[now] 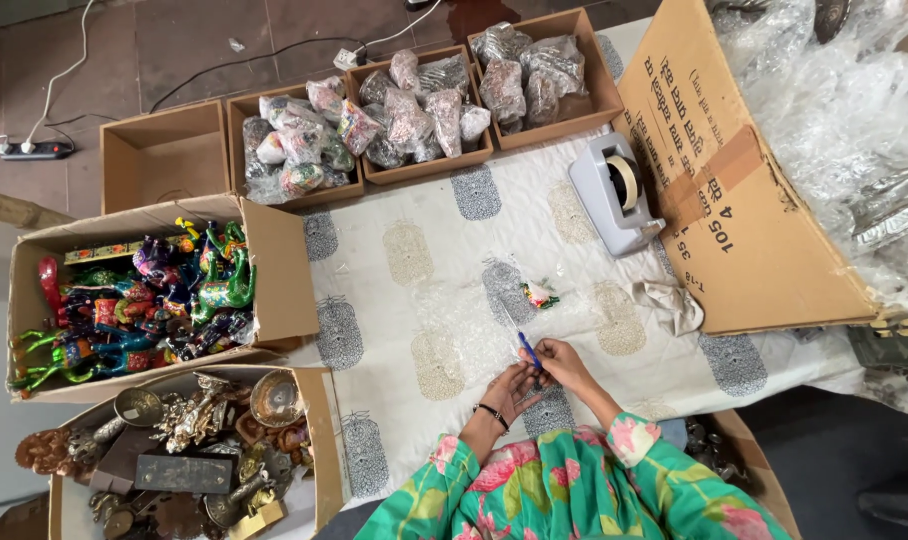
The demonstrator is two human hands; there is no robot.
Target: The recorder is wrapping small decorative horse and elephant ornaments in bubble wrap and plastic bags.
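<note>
Both hands (539, 375) around blue pen (529, 350)

The person wears a loose garment in bright green with large pink flowers and some yellow and dark green leaf shapes. The sleeves are wide and end before the wrists, so both forearms are bare. On the left wrist there is a thin dark bracelet (491, 411). The left hand (508, 388) and the right hand (564, 366) wear no gloves.
</note>
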